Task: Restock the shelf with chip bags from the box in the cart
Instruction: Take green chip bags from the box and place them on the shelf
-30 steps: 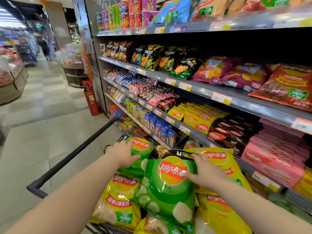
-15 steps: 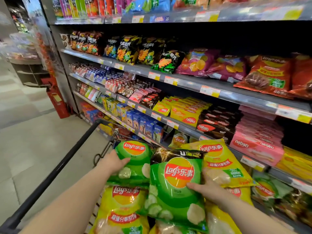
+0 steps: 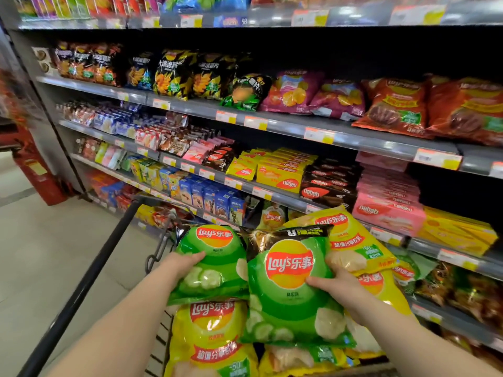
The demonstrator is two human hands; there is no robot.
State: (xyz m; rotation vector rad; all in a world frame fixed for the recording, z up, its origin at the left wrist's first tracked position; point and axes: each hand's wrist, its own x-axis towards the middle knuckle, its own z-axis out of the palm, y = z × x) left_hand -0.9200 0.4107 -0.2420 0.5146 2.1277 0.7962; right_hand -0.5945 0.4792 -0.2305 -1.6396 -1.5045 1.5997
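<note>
Above the cart (image 3: pixel 81 289), my left hand (image 3: pixel 186 263) curls round the edge of the first green bag (image 3: pixel 215 257) and my right hand (image 3: pixel 339 285) pinches the second green bag (image 3: pixel 288 303), thumb in front, readying both for the shelf (image 3: pixel 285 129) beside the cart.

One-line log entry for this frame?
phase: picking from cart | left hand: on left green bag, grip unclear | right hand: grips right green bag | bags: not on shelf
</note>
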